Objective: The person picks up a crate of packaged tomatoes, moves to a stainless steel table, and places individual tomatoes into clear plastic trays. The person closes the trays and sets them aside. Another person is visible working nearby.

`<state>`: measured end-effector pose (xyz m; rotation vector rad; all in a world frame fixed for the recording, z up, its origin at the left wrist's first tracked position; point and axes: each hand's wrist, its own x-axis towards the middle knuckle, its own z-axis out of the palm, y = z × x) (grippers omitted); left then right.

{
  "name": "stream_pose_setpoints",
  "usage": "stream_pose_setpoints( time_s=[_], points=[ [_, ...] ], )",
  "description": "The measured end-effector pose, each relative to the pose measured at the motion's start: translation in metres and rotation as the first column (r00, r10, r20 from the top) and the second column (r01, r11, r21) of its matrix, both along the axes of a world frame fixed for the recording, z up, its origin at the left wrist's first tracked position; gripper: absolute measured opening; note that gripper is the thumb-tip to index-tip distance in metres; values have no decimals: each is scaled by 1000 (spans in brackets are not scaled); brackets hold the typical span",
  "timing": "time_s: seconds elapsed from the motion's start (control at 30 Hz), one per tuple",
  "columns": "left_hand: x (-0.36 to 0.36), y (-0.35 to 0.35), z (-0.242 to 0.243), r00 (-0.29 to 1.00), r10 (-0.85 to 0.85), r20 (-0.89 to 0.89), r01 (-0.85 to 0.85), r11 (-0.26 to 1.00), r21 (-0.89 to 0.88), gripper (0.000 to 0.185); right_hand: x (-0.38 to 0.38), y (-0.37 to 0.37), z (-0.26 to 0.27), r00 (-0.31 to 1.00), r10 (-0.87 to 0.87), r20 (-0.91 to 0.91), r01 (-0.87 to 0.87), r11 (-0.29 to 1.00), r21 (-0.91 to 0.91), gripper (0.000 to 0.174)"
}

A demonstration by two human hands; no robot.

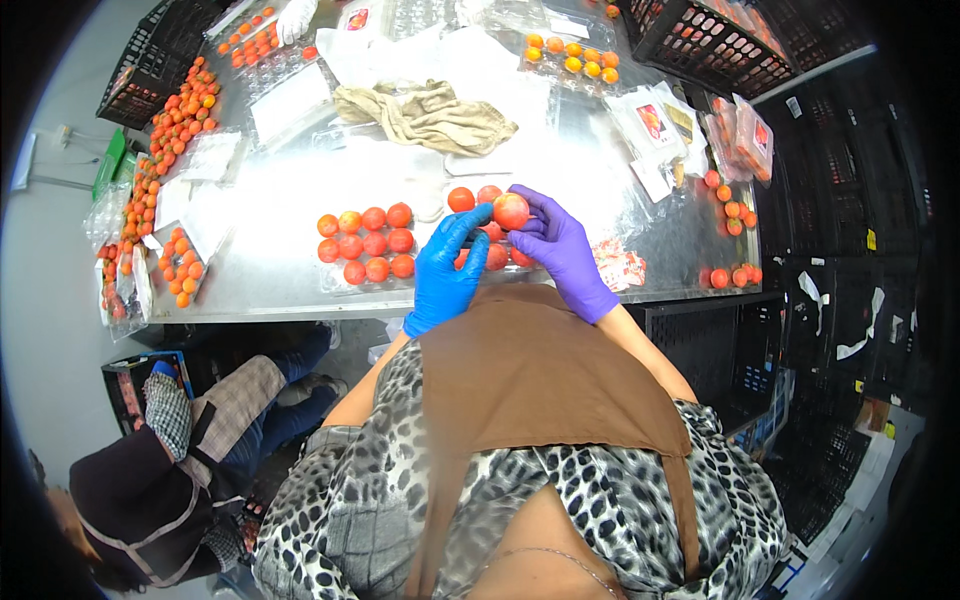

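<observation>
My right hand [559, 251], in a purple glove, holds a red tomato [511, 211] between thumb and fingers above a clear plastic tray. My left hand [446, 266], in a blue glove, hovers over the same tray with fingers curved and apart. Its fingertips are close to the held tomato; nothing shows between them. Several tomatoes [496, 257] sit in this tray, partly hidden by both hands. Just left of my left hand, a second clear tray holds rows of red tomatoes [375, 241].
A beige cloth [427, 120] lies across the metal table [277, 289]. Loose tomatoes [176, 124] line the left side; more [733, 210] are at right. Red-and-white labels [619, 266] lie by my right hand. Black crates [705, 45] stand far right. A co-worker [142, 495] sits at left; a white-gloved hand [296, 21] is opposite.
</observation>
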<state>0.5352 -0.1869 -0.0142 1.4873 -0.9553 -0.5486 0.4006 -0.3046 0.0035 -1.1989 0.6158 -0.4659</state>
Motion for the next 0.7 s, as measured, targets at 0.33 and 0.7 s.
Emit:
stream_pose_setpoints(
  time_s=[0.33, 0.7],
  points=[
    [7, 1, -16, 906, 24, -423, -17, 1000, 20, 60, 3, 20, 6, 993, 119, -7, -117, 963, -244, 65],
    [14, 4, -10, 859, -2, -512, 27, 999, 41, 58, -2, 12, -6, 999, 32, 32, -26, 986, -168, 54]
  ],
)
